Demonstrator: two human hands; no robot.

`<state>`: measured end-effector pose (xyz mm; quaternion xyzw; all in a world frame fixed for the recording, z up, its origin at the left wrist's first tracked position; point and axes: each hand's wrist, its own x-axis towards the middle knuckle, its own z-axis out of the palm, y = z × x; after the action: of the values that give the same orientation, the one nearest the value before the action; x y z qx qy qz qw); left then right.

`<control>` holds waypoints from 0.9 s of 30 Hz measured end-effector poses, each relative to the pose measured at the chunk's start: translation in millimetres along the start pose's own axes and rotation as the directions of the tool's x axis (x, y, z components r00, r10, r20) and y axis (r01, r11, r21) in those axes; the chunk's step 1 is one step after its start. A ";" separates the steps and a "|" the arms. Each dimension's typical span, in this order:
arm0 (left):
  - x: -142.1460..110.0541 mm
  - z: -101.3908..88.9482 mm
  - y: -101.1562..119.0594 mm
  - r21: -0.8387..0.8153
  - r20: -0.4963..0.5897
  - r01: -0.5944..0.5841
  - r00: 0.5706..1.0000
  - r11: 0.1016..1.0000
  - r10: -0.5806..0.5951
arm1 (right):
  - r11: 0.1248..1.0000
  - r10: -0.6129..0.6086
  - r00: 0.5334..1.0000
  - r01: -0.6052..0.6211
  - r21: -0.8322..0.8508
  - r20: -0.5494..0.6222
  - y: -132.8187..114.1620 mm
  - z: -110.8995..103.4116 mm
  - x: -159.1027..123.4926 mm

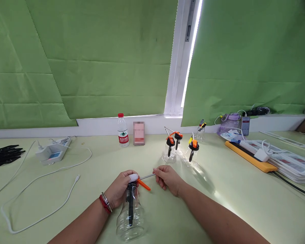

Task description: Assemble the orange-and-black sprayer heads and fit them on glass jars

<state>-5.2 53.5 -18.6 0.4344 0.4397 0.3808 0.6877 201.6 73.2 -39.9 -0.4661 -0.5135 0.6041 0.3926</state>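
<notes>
A clear bottle (139, 220) stands on the table in front of me, with a black tube (130, 206) running down inside it. My left hand (123, 186) is closed around its neck and top, the thumb, wrapped in white, pressed over the cap. An orange lever (144, 184) sticks out to the right from the top. A thin metal spout (147, 176) also points right, and my right hand (169, 179) pinches its tip between thumb and finger. The cap is mostly hidden under my left hand.
Similar bottles with black caps and orange levers (194, 145) stand behind my right hand. Farther back are a water bottle (123, 134) and a pink card (139, 133). White cables and a power strip (53, 154) lie left; a stack of printed sheets (282, 157) lies right.
</notes>
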 end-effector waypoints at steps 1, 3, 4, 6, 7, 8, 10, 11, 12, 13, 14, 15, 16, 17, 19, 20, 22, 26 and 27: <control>-0.3 0.0 -0.1 -0.001 0.000 0.000 1.000 1.000 0.000 | 1.000 0.004 1.000 -0.004 -0.003 -0.006 0.6 -0.3 0.5; -0.7 -0.3 -0.4 -0.001 -0.002 0.004 1.000 1.000 -0.004 | 1.000 -0.007 1.000 0.007 -0.006 -0.014 2.1 -0.6 1.5; -0.8 -0.5 -0.6 -0.001 -0.003 0.007 1.000 1.000 -0.007 | 1.000 -0.020 1.000 0.020 -0.002 -0.010 2.8 -0.7 1.8; -0.6 -0.9 -1.0 -0.002 -0.007 0.011 1.000 1.000 -0.011 | 0.998 -0.059 0.998 0.058 0.030 0.008 4.1 -0.7 2.1; -0.3 -1.2 -1.2 -0.004 -0.008 0.013 1.000 1.000 -0.013 | 0.996 -0.072 0.997 0.071 0.048 0.015 4.7 -0.8 2.2; 0.0 -1.4 -1.3 -0.006 -0.009 0.013 1.000 1.000 -0.013 | 0.995 -0.081 0.997 0.080 0.062 0.018 5.3 -1.1 2.4; 0.6 -1.7 -1.2 -0.010 -0.010 0.013 1.000 1.000 -0.013 | 0.995 -0.083 0.996 0.082 0.064 0.013 6.2 -2.3 3.0; 0.8 -1.8 -1.1 -0.011 -0.010 0.014 1.000 1.000 -0.014 | 0.995 -0.080 0.997 0.079 0.055 0.007 6.5 -3.2 3.3; 0.9 -1.8 -0.8 -0.012 -0.009 0.016 1.000 1.000 -0.016 | 0.996 -0.081 0.997 0.081 0.045 0.000 6.6 -4.3 3.7; 0.9 -1.7 -0.5 -0.012 -0.008 0.016 1.000 1.000 -0.016 | 0.995 -0.088 0.996 0.089 0.039 -0.009 6.5 -5.4 4.1; 0.8 -1.6 -0.2 -0.013 -0.006 0.017 1.000 1.000 -0.017 | 0.994 -0.099 0.995 0.100 0.038 -0.018 6.3 -6.4 4.3; 0.7 -1.6 0.2 -0.014 -0.006 0.017 1.000 1.000 -0.017 | 0.993 -0.110 0.994 0.111 0.039 -0.025 6.0 -7.0 4.5; 0.6 -1.5 0.5 -0.015 -0.006 0.016 1.000 1.000 -0.016 | 0.992 -0.122 0.992 0.123 0.041 -0.030 5.6 -7.2 4.5; 0.5 -1.4 0.7 -0.017 -0.009 0.014 1.000 1.000 -0.014 | 0.991 -0.127 0.991 0.128 0.040 -0.029 5.3 -6.9 4.4; 0.5 -1.3 0.9 -0.020 -0.017 0.010 1.000 1.000 -0.011 | 0.993 -0.112 0.994 0.113 0.027 -0.014 4.8 -5.2 4.0; 0.7 -1.3 1.0 -0.021 -0.020 0.007 1.000 1.000 -0.008 | 0.995 -0.095 0.995 0.095 0.010 -0.007 4.7 -3.9 3.7; 0.9 -1.1 0.9 -0.021 -0.024 0.005 1.000 1.000 -0.005 | 0.998 -0.058 0.998 0.058 -0.037 -0.001 5.0 -1.5 3.2; 0.2 -0.8 1.1 -0.018 -0.024 0.012 1.000 1.000 -0.013 | 0.989 -0.085 0.996 0.084 -0.119 -0.005 6.3 -0.1 3.5; -0.3 -0.6 1.4 -0.018 -0.024 0.014 1.000 1.000 -0.015 | 0.985 -0.106 0.994 0.104 -0.139 -0.007 6.7 -0.7 4.1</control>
<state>-6.1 53.8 -17.3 0.4204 0.4478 0.3850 0.6889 201.3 76.2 -47.2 -0.4687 -0.5752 0.5423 0.3941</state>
